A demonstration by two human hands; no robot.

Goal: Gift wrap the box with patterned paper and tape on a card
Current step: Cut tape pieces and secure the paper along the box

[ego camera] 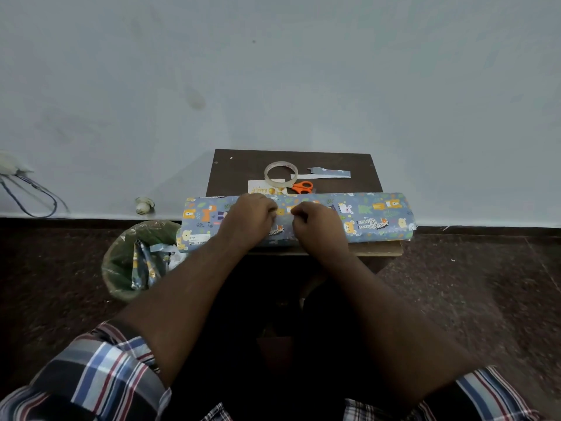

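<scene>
Head view: small brown table (243, 165) carrying blue patterned paper (376, 215) across its near edge; left hand (250, 217) and right hand (315, 221), fingers curled, pinch its middle. Behind lie tape roll (280, 174), card (258, 188), scissors (302, 187).

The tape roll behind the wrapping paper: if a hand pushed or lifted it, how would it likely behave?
The tape roll lies flat on the table, so a push would probably slide it, not roll it. It is a thin, hollow ring, likely light and easy to pinch. It overlaps the card, which might shift along with it.
</scene>
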